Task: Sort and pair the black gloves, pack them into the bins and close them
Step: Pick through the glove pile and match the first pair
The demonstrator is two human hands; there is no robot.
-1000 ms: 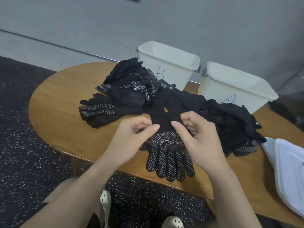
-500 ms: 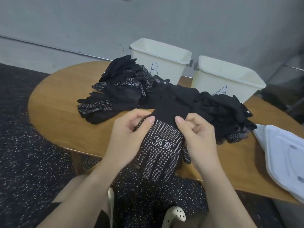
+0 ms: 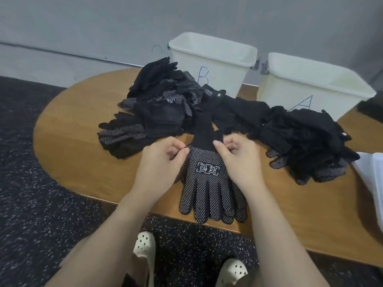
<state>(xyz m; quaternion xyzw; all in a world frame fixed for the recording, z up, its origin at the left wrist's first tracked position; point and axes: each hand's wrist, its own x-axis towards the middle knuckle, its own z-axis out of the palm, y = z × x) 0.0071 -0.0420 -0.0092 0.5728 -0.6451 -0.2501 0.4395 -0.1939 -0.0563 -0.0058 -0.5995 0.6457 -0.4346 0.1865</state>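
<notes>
A black dotted glove pair (image 3: 209, 187) lies flat at the table's front edge, fingers pointing toward me, a white logo on the palm. My left hand (image 3: 163, 160) pinches its left edge near the wrist. My right hand (image 3: 238, 160) pinches the right edge at the cuff. Behind them a heap of black gloves (image 3: 161, 108) spreads left, and another heap of gloves (image 3: 306, 139) lies to the right. Two open cream bins stand at the back: bin B (image 3: 215, 59) and bin A (image 3: 310, 83).
The round wooden table (image 3: 68, 146) has bare wood at its left. White bin lids (image 3: 373, 183) lie at the right edge. A grey wall rises behind the bins. Dark speckled floor and my cream shoes (image 3: 145, 247) show below the table.
The dotted gloves went from bunched up, to lifted and tilted off the table's edge, to lying flat with fingers spread. Both hands stayed pinching at the wrist.
</notes>
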